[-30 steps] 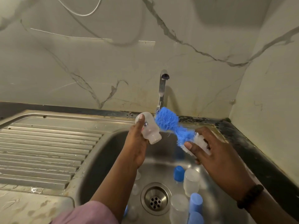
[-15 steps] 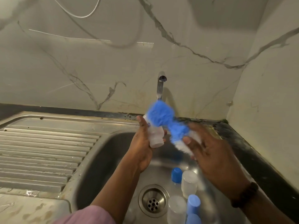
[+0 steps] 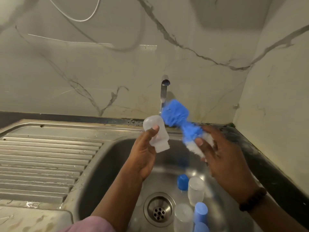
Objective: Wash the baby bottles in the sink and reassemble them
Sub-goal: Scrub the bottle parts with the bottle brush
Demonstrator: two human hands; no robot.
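The left hand (image 3: 143, 153) grips a clear bottle (image 3: 156, 133) above the sink (image 3: 107, 158), fingers curled round its body, thumb on the near side, neck tilted down and to the right. Just right of it the right hand (image 3: 222, 158) holds a brush (image 3: 181, 122), thumb and fingers pinching its white part; the blue head stands up and left of that hand, beside the bottle's base, perhaps touching it, though blur hides the edge. The tap (image 3: 163, 91) rises behind the brush. Below the right hand, blue caps (image 3: 183, 181) and clear bottles (image 3: 195, 190) lie by the drain (image 3: 158, 209). Left of the left hand, the ridged drainboard (image 3: 43, 164) meets the basin rim, and open basin lies under both wrists.
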